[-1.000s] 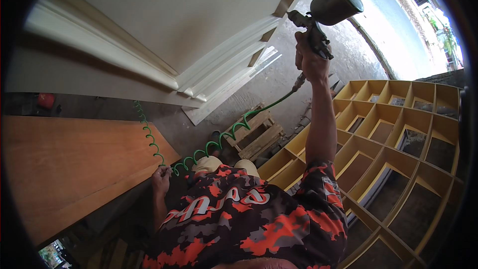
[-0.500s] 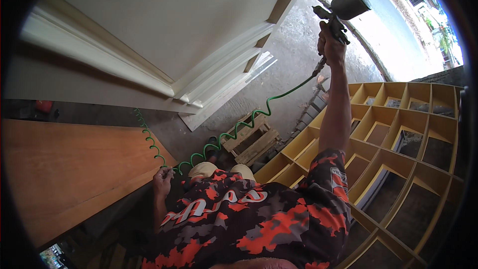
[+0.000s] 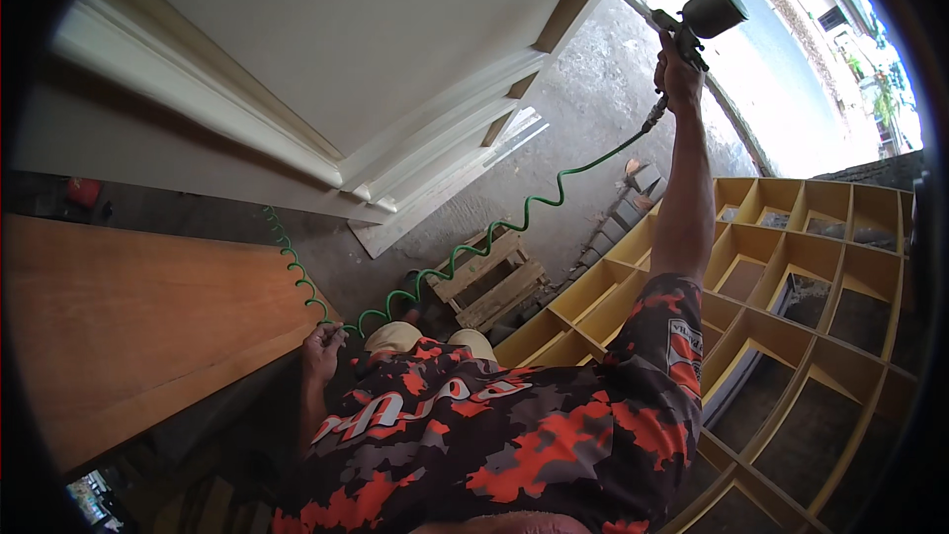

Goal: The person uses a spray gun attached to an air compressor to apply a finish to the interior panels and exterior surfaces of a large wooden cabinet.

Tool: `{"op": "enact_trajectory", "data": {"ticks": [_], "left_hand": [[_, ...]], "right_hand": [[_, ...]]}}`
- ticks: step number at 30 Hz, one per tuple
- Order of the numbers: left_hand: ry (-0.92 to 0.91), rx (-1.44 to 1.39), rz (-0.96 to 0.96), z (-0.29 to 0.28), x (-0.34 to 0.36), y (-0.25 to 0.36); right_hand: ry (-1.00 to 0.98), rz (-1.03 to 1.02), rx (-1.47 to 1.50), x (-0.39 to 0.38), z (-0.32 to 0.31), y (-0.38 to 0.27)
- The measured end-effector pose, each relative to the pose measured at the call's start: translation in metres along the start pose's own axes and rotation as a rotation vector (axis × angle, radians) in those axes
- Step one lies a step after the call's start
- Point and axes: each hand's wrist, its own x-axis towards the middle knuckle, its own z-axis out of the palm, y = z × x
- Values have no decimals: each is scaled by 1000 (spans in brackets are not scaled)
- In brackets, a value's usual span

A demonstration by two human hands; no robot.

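Note:
My right hand (image 3: 680,79) is wrapped round the grip of a spray gun (image 3: 686,35), held up at arm's length at the upper right. On top of the gun sits a grey cup (image 3: 715,8), tilted. A coiled green air hose (image 3: 534,213) runs from the gun's handle down to my left hand (image 3: 322,346), whose fingers are closed on it beside my waist. Past that hand the hose goes on up to the left in smaller coils. To the left of the gun stands a large white panelled piece (image 3: 376,49) with moulded edges.
An orange-brown wooden board (image 3: 148,326) lies at the left. A yellowish shelf frame with several compartments (image 3: 771,311) leans or stands at the right. A wooden pallet (image 3: 494,287) rests on the concrete floor (image 3: 583,109). Beyond lies a bright road (image 3: 781,69). A red object (image 3: 83,191) is at the far left.
My right hand and the spray gun have moved to the right and slightly down in view. The hose stretches a little further. My left hand stays closed on it near my waist.

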Motion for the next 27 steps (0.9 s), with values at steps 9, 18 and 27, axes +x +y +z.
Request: {"op": "enact_trajectory", "data": {"ticks": [9,18,27], "left_hand": [[-6,-50,1,6,0,-13],[16,-27,-10,1,3,-15],[46,65,-14,-11,4,-22]], "right_hand": [[133,-103,-254,8,-6,-2],[0,-20,-17,-29,22,8],[-75,-32,-52,-92,66,2]]}}
